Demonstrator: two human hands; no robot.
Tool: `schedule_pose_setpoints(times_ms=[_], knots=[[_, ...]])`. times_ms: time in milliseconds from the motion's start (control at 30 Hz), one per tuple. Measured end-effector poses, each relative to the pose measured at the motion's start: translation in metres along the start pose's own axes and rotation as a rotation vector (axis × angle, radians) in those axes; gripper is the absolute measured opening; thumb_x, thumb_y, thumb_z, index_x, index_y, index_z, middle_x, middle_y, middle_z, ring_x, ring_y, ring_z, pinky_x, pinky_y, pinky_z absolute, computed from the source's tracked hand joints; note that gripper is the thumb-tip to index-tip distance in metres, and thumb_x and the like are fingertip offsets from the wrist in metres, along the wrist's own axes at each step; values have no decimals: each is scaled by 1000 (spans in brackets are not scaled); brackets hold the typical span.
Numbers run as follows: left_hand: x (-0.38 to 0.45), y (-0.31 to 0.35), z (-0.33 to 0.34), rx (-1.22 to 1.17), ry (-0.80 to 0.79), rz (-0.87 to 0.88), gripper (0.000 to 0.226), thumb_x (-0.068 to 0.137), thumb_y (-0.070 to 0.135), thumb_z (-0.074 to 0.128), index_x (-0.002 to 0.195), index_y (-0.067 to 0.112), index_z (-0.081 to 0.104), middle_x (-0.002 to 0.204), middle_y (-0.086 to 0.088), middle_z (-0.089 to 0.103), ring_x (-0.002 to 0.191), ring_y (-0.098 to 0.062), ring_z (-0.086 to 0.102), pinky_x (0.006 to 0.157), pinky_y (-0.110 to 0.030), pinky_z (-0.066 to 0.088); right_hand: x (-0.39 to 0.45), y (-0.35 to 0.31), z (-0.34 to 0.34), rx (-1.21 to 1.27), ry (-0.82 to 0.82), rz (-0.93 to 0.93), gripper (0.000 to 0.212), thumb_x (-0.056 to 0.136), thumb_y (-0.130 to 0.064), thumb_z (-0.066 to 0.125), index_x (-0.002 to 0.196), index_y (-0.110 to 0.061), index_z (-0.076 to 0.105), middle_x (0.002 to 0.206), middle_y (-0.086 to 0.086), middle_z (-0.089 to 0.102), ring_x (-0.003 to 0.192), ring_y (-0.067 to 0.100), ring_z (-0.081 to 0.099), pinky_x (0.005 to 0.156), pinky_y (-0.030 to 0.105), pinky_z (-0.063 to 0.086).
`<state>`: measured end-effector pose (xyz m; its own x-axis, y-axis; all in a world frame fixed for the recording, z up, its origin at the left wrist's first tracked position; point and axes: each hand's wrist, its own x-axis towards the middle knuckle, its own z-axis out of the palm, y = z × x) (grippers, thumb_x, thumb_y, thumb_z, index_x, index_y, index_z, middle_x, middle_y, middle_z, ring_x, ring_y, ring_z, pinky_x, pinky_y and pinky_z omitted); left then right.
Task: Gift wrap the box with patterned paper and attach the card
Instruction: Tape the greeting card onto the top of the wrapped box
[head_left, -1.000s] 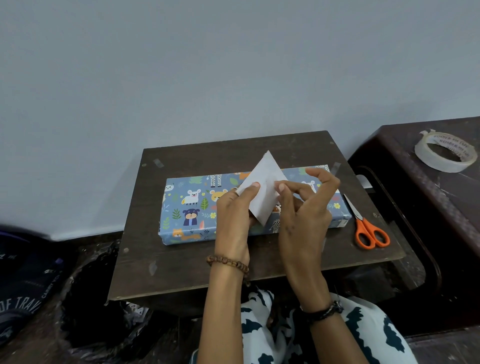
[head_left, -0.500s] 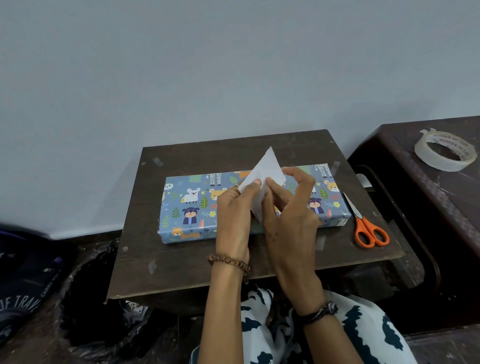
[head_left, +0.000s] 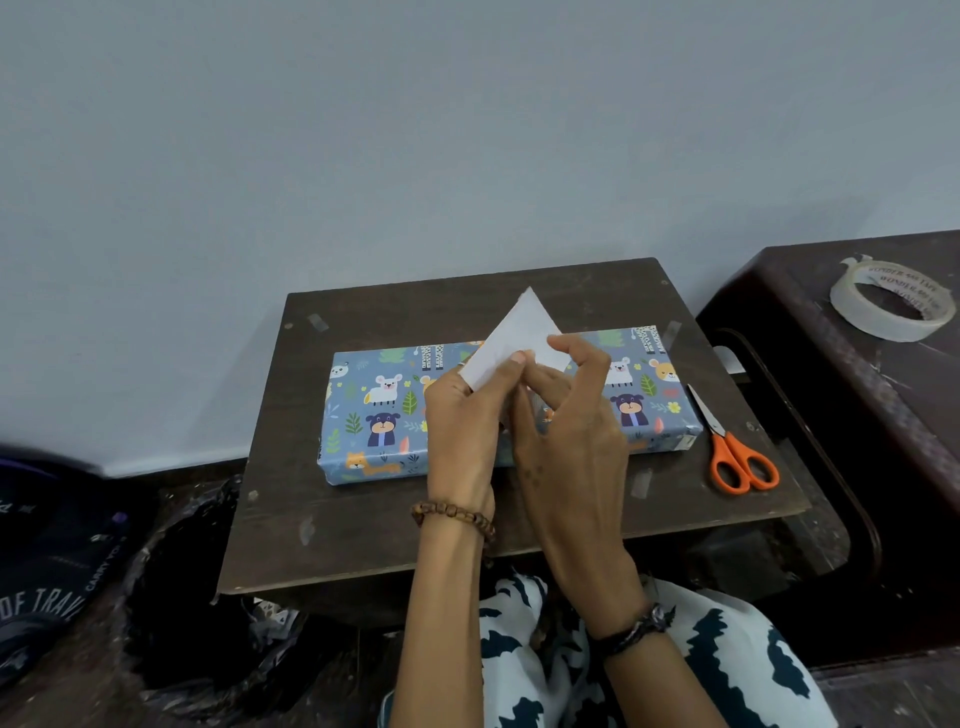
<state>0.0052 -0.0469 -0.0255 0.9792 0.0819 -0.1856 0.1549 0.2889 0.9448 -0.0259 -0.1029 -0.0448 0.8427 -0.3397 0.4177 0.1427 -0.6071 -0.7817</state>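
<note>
Shifted slightly since a second ago: right hand (head_left: 571, 431) drawn in closer to the left, its fingers now overlapping the lower part of the card; box unmoved.

Wrapped box (head_left: 395, 415) lying flat on the dark tabletop (head_left: 363, 530), long axis running left to right, far edge toward the wall. Blue paper printed with cartoon animals and leaves, folded neatly at both ends.

Left hand (head_left: 462, 431) raised above the middle of the box, grip closed on the white card (head_left: 519, 332), thumb tip pressed to its left edge. Card held tilted like a diamond, one corner pointing up and away toward the wall, plain white, no print visible. Right hand just beside, grip pinching the card's lower right part, index finger arched over the top.

Orange-handled scissors (head_left: 737, 462) lying right of the box, blades pointing away. Roll of clear tape (head_left: 891, 301) further right on a separate dark surface.
</note>
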Motion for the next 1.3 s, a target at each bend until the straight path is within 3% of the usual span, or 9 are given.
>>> schedule_pose_setpoints(times_ms=[100,267,400,533,667,800,1000,1100,1300], knots=[[2,0,-2,-43,60,-64,5,81,9,67,80,13,69,70,2,69,64,-9,65,55,-20,53,-3,-2,1,37,-20,-10,35,94,-23,54,113,-35,27,106,-3,69,101,15,60,83,30,48],[8,0,-7,-32,138,-107,13,80,8,67,92,12,68,92,-6,68,87,-22,63,64,-29,51,-4,-5,1,82,-18,-37,45,90,-20,61,112,-32,25,112,-7,59,101,15,61,79,35,53],[8,2,-9,-6,173,-101,14,80,7,66,81,21,64,91,-5,66,86,-21,61,65,-32,50,1,-2,-3,153,-78,-14,51,86,-19,66,112,-34,24,104,-12,55,93,-1,56,70,11,44],[9,4,-10,3,175,-70,21,80,3,65,78,23,60,86,1,64,84,-16,60,69,-25,51,9,2,-14,235,-135,10,51,86,-15,66,109,-38,26,86,-8,67,82,0,61,64,4,41],[9,5,-11,41,127,-67,22,81,1,64,75,22,61,80,4,63,75,-11,59,60,-18,50,15,8,-17,228,-137,-6,50,86,-13,67,106,-39,30,81,-15,65,80,-2,64,69,11,49],[8,6,-13,52,60,-91,21,80,0,63,75,20,63,79,2,65,75,-14,58,64,-26,48,18,12,-18,219,-114,10,50,84,-14,68,105,-39,30,83,-16,64,77,-1,65,72,19,53],[7,6,-15,113,-30,-87,12,80,4,65,85,14,66,83,0,67,77,-16,61,57,-20,50,20,13,-21,206,-45,36,54,81,-17,72,104,-42,29,90,-13,59,72,-2,64,61,11,47],[7,6,-14,157,-33,-53,14,79,7,69,86,17,63,83,6,65,75,-9,59,53,-13,50,20,13,-21,198,1,35,54,78,-18,74,100,-42,31,86,-14,54,72,0,62,60,10,45],[6,5,-12,130,-29,-53,11,84,11,63,85,22,65,87,2,66,80,-15,60,65,-24,52,16,11,-18,127,16,-20,51,84,-15,69,108,-37,30,82,-15,57,80,-1,61,70,11,48]])
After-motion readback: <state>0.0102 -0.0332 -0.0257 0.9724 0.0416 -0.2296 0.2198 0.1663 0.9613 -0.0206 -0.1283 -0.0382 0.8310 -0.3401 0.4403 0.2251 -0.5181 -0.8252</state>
